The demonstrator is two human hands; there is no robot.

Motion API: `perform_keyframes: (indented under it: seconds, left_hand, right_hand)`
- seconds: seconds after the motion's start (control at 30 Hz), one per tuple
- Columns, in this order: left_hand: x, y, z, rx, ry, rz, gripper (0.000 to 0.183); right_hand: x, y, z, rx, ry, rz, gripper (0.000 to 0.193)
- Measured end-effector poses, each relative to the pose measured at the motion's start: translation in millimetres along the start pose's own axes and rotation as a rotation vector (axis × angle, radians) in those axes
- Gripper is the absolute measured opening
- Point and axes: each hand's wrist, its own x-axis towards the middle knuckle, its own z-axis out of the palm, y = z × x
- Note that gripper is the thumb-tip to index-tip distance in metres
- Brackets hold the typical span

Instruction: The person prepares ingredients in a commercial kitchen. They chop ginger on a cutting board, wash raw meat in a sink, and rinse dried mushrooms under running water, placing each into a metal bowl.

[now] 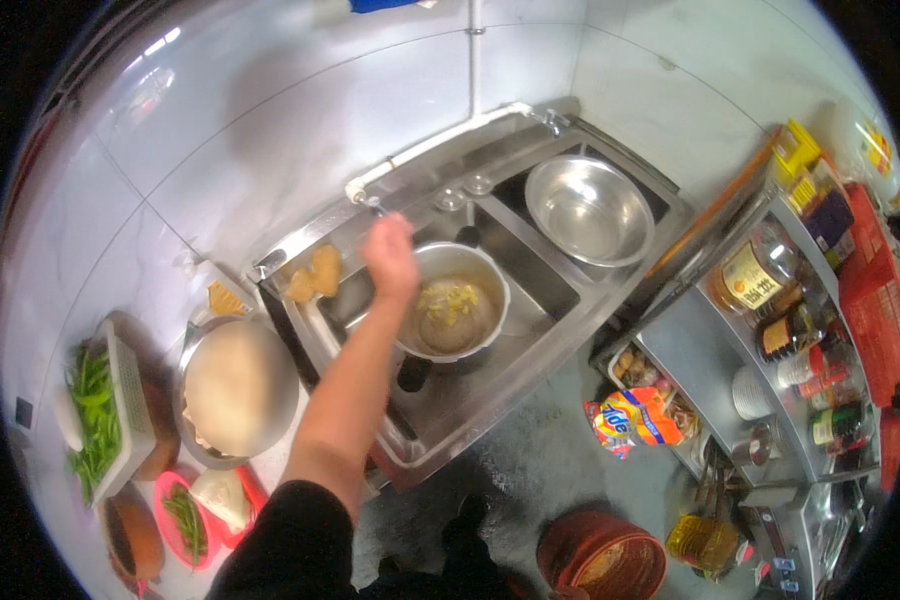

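Observation:
My left hand (390, 258) reaches over the sink from the lower left, its fingers closed at the tap (373, 205) by the wall. Motion blurs the fingers somewhat. Beneath and to the right of that hand, a metal pot (503, 290) with two black handles sits in the left basin of the steel sink (445, 440). Small yellowish pieces (448, 303) lie in the pot, in what looks like shallow liquid. Two brown sponge-like pads (315, 275) rest on the sink's left ledge. My right hand is out of view.
A round steel bowl (590, 210) occupies the right basin. At left stand a basket of long green vegetables (95, 400), a bowl of something pale (235, 390) and a pink dish (185, 520). A bottle-filled shelf (690, 350) and a reddish-brown bucket (600, 560) are at right.

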Motion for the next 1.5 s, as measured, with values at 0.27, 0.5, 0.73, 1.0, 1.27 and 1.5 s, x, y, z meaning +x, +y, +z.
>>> perform_keyframes:
  seconds: [0.27, 0.5, 0.73, 1.0, 1.27, 1.5]
  left_hand:
    - [-173.4, 15.9, -18.9, 0.118, -0.340, 0.190, 0.027]
    - [-326.3, 100.8, -182.2, -0.035, -1.029, 0.010, 0.047]
    - [-460.4, 77.8, -437.8, 0.176, -0.584, -0.524, 0.045]
    - [-682.0, 140.4, -734.1, 0.472, 0.146, -1.073, 0.031]
    - [-823.9, 199.4, -883.9, 0.795, 0.953, -1.169, 0.033]
    - [-852.4, 192.7, -982.9, 0.759, 1.307, -1.065, 0.037]
  right_hand:
    - [89.9, 13.1, -75.5, 0.714, -0.120, 0.155, 0.032]
    - [212.9, -52.6, -150.5, 0.857, -0.291, -0.028, 0.032]
    - [262.0, -222.5, -178.3, 0.728, -0.582, -0.258, 0.052]
    - [153.7, -530.9, -138.9, 0.187, -0.647, -0.712, 0.060]
    - [33.9, -725.5, -160.6, -0.069, -0.594, -0.928, 0.053]
    - [42.7, -824.2, -124.9, -0.182, -0.582, -1.146, 0.057]
